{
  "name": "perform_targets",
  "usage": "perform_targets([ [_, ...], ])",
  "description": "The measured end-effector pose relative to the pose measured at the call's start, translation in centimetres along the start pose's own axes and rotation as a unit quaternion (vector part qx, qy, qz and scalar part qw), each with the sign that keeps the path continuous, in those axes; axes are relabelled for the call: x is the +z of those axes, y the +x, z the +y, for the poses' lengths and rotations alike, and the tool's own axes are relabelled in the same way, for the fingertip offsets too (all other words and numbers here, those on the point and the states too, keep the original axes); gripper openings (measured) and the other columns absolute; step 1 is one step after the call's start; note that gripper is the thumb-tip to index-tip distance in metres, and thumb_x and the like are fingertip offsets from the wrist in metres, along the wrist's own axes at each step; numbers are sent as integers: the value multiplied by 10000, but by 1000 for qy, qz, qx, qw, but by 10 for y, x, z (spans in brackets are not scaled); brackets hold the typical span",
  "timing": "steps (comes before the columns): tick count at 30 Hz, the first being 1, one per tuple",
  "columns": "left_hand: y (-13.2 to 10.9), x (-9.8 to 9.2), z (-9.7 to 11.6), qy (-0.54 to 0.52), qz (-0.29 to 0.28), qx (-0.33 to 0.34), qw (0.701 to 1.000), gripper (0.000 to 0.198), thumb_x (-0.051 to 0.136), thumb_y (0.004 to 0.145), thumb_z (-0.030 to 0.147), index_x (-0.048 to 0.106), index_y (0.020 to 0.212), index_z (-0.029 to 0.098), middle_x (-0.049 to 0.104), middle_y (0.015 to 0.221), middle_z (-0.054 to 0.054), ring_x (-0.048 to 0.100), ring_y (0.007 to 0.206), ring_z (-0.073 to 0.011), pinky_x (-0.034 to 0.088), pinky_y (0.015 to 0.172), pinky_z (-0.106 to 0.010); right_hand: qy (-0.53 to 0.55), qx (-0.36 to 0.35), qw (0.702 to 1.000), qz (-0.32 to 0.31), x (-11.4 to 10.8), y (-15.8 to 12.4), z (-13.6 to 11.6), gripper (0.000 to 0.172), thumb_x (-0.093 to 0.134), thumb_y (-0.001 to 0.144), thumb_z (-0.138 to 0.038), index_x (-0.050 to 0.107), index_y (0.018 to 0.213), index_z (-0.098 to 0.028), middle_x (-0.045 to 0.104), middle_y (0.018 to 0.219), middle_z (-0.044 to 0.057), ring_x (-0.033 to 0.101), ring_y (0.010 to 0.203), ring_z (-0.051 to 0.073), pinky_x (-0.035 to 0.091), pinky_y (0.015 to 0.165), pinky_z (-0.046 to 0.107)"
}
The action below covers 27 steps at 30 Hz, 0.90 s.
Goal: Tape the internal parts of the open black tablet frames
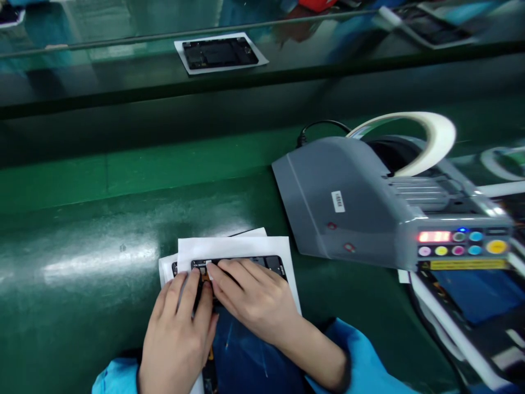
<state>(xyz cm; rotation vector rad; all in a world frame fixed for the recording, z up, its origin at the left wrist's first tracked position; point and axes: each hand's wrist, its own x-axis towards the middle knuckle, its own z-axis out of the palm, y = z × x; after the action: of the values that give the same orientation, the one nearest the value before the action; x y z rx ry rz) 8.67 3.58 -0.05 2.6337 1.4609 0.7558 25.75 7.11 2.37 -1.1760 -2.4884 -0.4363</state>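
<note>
A: Starting at the left, what is the left grip doing?

B: It seems clenched on a black phone body, which lies on white paper sheets.

A: And the right grip?

B: Its fingers lie across the phone; I can't tell whether they pinch anything.

A: How will the phone handle?

B: Light, stiff and slick, with fragile exposed parts, so hold it by the edges.

A: Further right?

B: A grey tape dispenser sits on the glossy green counter, with a cream tape roll on top.
</note>
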Motion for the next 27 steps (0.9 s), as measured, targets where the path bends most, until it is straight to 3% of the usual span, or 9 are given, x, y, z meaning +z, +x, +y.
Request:
perform_targets([
  [8, -1, 0, 1, -1, -18, -6, 1000, 367, 379, 991, 229, 655, 1214, 135, 684, 1248, -124, 646, 1132, -293, 619, 882, -446, -5, 31, 997, -68, -4, 2, -9, 228, 529, 889, -86, 721, 1012, -71, 667, 837, 77, 568, 727, 208, 475, 591, 335],
  [13, -3, 3, -1, 3, -38, 9, 999, 371, 405, 977, 224, 611, 1262, 107, 641, 1299, -162, 600, 1189, -328, 599, 917, -499, -50, 21, 991, -125, -5, 4, -19, 389, 565, 784, -43, 662, 1158, -1, 669, 948, 115, 550, 754, 239, 495, 587, 376],
  [17, -5, 7, -7, 7, -23, 33, 999, 361, 471, 956, 225, 592, 1266, 86, 615, 1298, -189, 562, 1208, -339, 580, 941, -523, -36, 11, 990, -137, -19, -9, -18, 438, 662, 833, -192, 627, 1254, -76, 646, 1220, 84, 563, 1015, 294, 532, 839, 449],
  [20, -2, 9, -13, 18, -1, 46, 999, 371, 465, 969, 266, 575, 1277, 90, 592, 1305, -193, 549, 1202, -342, 584, 913, -516, 42, -7, 998, -52, -48, -40, -4, 203, 567, 955, -276, 678, 1075, -154, 667, 1182, 44, 571, 1086, 233, 498, 965, 409],
  [22, 0, 10, -16, 25, 9, 61, 998, 393, 454, 977, 311, 568, 1274, 80, 580, 1304, -203, 542, 1199, -356, 580, 901, -527, 29, 37, 996, 73, -69, -66, 13, 87, 573, 944, -157, 657, 963, -170, 685, 973, 51, 613, 938, 183, 531, 851, 340],
  [24, 1, 10, -17, 30, 13, 74, 997, 406, 453, 977, 331, 568, 1263, 66, 574, 1297, -214, 535, 1199, -371, 569, 907, -541, -79, 129, 977, 150, -83, -90, 37, 166, 690, 848, -60, 626, 967, -156, 648, 877, 66, 621, 830, 177, 537, 712, 300],
  [27, 1, 8, -19, 36, 8, 82, 996, 388, 472, 969, 309, 564, 1255, 65, 573, 1284, -216, 530, 1202, -378, 555, 920, -546, -208, 185, 945, 171, -81, -107, 77, 300, 759, 817, -131, 601, 1070, -164, 657, 925, 104, 642, 802, 218, 547, 661, 330],
])
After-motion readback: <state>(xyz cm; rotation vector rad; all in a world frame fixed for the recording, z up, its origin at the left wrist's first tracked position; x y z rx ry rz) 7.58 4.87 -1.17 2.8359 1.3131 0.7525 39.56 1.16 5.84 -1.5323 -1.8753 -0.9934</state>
